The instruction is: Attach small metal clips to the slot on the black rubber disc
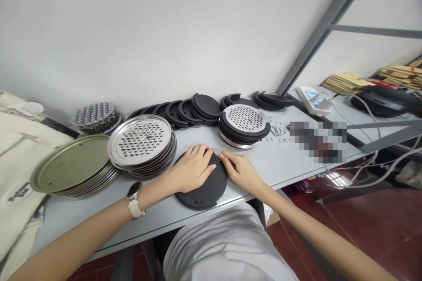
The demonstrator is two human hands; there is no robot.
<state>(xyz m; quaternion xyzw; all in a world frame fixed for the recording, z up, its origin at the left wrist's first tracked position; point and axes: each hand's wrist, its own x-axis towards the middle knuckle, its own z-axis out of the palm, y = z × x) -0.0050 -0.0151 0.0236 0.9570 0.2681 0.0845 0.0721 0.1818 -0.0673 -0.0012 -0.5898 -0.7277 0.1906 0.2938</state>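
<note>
A round black disc [206, 191] lies near the front edge of the table, with a small oblong hole close to its near rim. My left hand [194, 169] rests flat on top of it, fingers stretched toward the far rim and thumb apart. At the disc's upper right edge, my right hand [238, 170] has its thumb and finger pinched at a small metal ring [217, 156]. How the ring meets the disc is partly hidden by the fingers. Just beyond is a stack topped by a perforated metal plate [245, 117] in a black crescent-rimmed disc.
Perforated metal plates [141, 140] and olive-green round trays [72, 162] are stacked at left. Black discs [207, 107] line the wall. Loose metal rings [277, 131] lie scattered at right. A power strip [313, 100] and a grey metal frame [325, 30] stand farther right.
</note>
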